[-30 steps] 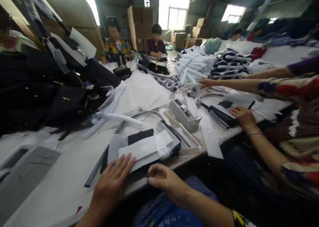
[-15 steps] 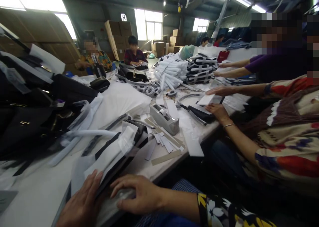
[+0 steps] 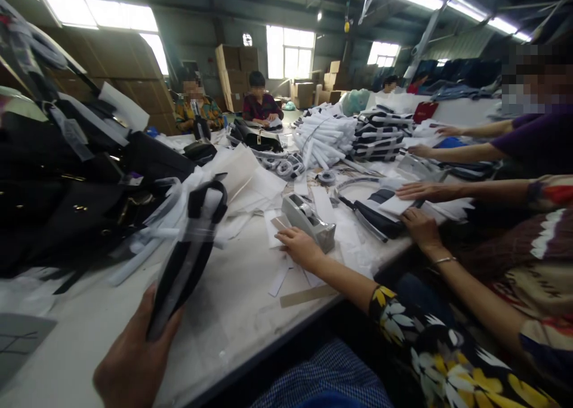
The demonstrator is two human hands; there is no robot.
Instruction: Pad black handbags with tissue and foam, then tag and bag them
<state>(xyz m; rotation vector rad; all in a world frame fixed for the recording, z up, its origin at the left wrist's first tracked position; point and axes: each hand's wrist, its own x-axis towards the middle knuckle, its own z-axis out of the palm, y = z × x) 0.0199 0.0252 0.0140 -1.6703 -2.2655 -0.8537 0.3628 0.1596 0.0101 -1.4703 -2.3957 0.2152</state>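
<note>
My left hand [image 3: 134, 354] is closed around the lower end of a black bag [image 3: 179, 270], which it holds tilted up above the table. A pale strip runs along the bag's narrow side, and clear tape or film crosses it near the top. Farther right, my right hand [image 3: 302, 248] reaches over the table with its fingers stretched out, touching the beige card strips [image 3: 281, 221]. Right behind those fingers stands a grey tape dispenser [image 3: 308, 220]. Whether a strip is pinched under the fingertips is hard to see.
Black bags [image 3: 67, 205] are heaped at the left. White padding tubes [image 3: 324, 133] and wrapped black pieces [image 3: 380, 136] are piled at the back. A co-worker's hands [image 3: 421, 217] press a white piece on a black item at the right. The table edge [image 3: 268, 342] runs diagonally in front.
The black bag has been raised from the table and turned more upright in my left hand. My right hand has moved away from it, forward and right to the card strips.
</note>
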